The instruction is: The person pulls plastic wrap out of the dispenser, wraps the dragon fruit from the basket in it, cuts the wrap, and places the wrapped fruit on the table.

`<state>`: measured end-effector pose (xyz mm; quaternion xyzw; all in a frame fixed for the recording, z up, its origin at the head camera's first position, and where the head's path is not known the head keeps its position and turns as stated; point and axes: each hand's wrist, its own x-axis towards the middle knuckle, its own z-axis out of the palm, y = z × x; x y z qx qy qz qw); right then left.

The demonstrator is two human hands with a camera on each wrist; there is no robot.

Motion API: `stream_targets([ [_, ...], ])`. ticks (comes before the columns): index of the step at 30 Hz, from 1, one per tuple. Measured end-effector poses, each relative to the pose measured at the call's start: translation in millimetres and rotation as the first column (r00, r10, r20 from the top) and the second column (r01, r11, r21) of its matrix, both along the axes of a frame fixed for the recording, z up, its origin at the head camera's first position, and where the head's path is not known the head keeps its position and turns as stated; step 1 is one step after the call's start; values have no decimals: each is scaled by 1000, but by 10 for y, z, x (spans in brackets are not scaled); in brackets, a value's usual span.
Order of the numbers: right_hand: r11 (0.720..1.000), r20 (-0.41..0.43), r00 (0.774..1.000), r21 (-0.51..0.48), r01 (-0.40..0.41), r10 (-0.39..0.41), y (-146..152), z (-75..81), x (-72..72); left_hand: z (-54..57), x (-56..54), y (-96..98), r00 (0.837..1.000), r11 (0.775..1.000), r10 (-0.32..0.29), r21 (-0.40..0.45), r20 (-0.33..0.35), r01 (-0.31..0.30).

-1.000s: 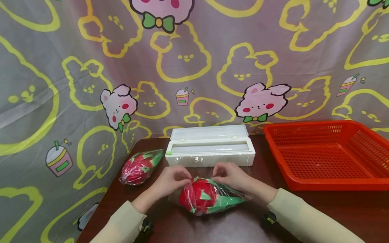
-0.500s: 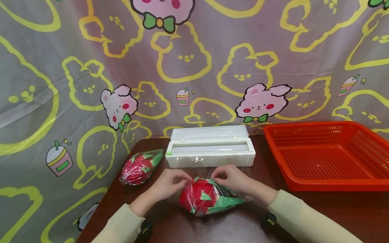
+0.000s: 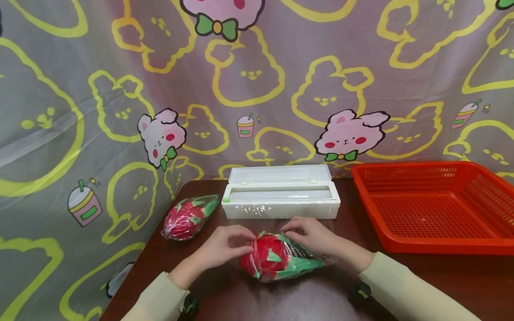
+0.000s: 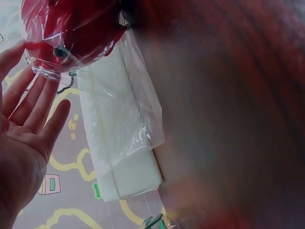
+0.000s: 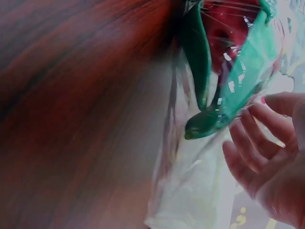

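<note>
The fruit (image 3: 271, 253), red with green leaves and wrapped in clear film (image 4: 143, 106), lies on its side on the table (image 3: 277, 305), just in front of the white box (image 3: 281, 211), its green tip pointing to the right. The film also covers the box's front, so sheet and wrapped fruit appear to be joined.

Good practice, in this inspector's judgement: keep both hands level, draw the film taut and even over the fruit's far side, and smooth out slack from the middle toward the two ends before the sheet is parted. Uneven tension would probably leave creases at the tip.

Left hand (image 3: 225, 244): palm open, fingers extended, thumb and forefinger apart, their tips touching the film at the fruit's blunt end; nothing is clenched.

Right hand (image 3: 313, 232): fingers loosely bent, tips at the film beside the green leaves; whether thumb and forefinger nip the film cannot be made out.

Surroundings: the box stands with its lid (image 3: 281, 174) raised. A second wrapped fruit (image 3: 185, 219) rests left of the box. A red basket (image 3: 445, 245) stands to the right, apart from it.
</note>
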<state>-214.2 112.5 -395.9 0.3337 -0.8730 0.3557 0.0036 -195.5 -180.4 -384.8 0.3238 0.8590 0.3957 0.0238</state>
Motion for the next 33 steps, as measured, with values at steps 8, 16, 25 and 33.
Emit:
stream_targets([
  [8, 984, -212, 974, -142, -111, 79, 26, 91, 177, -18, -37, -13, 1000, 1000, 18, -7, 5, -18],
  [16, 965, -238, 946, -87, -246, 220, -87, 39, 324, -10, -38, -9, 1000, 1000, 20, -11, -5, -20],
  [25, 996, -276, 958, 0, -85, 82, -235, 72, 412, 3, -55, 50, 999, 999, 34, -37, -41, -36],
  [33, 992, -239, 969, -98, -82, 57, -266, 90, 365, 22, -69, 52, 999, 997, 50, -53, 11, -50],
])
